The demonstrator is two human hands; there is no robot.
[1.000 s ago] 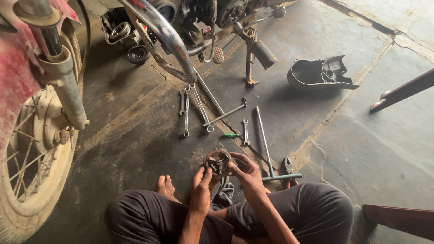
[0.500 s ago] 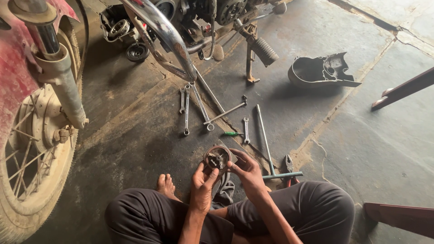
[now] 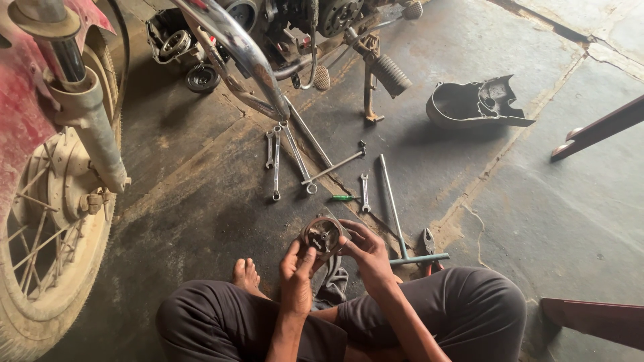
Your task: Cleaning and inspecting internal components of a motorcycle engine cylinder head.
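both hands at lower centre of frame: left hand (image 3: 297,267) and right hand (image 3: 365,249) grasp a round metal engine part (image 3: 323,234) between them, face up over the lap. looks like inspection or turning in hand; next calls for a steady grip. spanners (image 3: 276,161) lie just above, on concrete floor (image 3: 201,201).

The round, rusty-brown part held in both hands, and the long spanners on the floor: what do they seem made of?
Round rusty-brown part, held by the left hand and right hand: apparently cast or machined metal, dull with grime and brownish rust. Long spanners: likely bare steel, judging by their grey sheen, though smudged.
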